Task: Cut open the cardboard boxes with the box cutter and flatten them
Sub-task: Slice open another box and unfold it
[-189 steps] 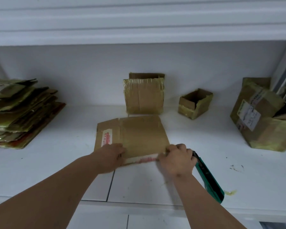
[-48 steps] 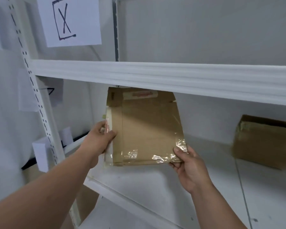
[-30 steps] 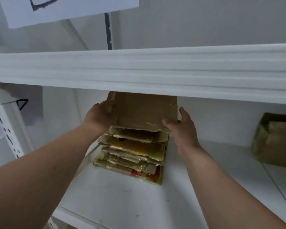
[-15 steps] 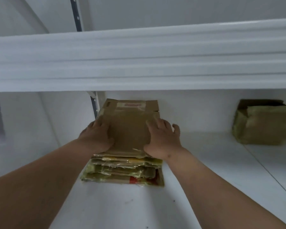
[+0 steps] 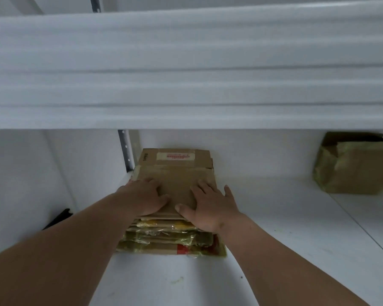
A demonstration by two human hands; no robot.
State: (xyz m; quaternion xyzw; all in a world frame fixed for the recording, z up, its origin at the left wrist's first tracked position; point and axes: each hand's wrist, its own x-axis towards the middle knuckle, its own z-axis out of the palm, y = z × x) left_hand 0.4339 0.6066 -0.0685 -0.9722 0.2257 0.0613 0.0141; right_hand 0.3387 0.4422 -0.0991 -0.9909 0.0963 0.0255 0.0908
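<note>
My left hand (image 5: 145, 198) and right hand (image 5: 209, 206) both lie flat, fingers straight and spread, pressing down on the top flattened box (image 5: 176, 175) of the stack (image 5: 170, 239) on the white shelf (image 5: 274, 239). That box carries one white label (image 5: 175, 156) with red print too blurred to read. One unflattened box (image 5: 354, 166), wrapped in yellowish tape, stands well apart at the right

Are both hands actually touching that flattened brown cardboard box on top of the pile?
Touching. The head view shows the left hand and right hand lying flat on the flattened brown cardboard box, fingers spread on its top.
</note>
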